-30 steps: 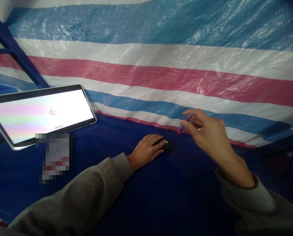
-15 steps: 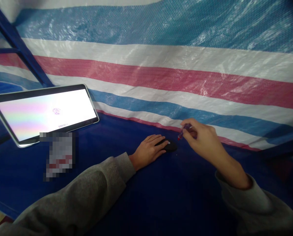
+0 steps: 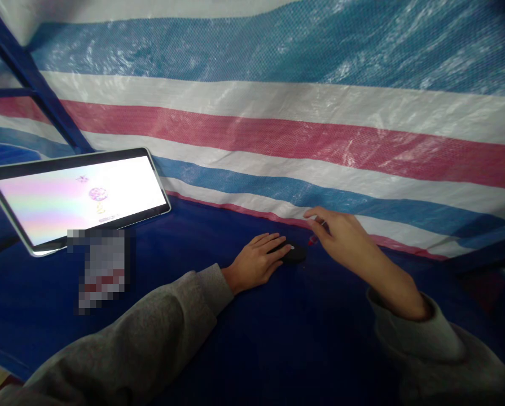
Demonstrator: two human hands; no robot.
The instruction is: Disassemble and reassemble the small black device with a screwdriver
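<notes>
Where right hand [image 3: 344, 238] clamps: red-tipped piece [image 3: 312, 241], likely light, slippery; hold mid-body.
Left hand [image 3: 258, 260]: fingers apart on black disc [image 3: 297, 254].

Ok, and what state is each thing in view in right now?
Tablet: screen lit, tilted.
Black object: lying on the blue surface, partly covered.
Left hand: resting on the black object.
Right hand: bent around the red-tipped item.
Red-tipped item: tip downward, mostly hidden.
Striped sheet: hanging, creased.
</notes>
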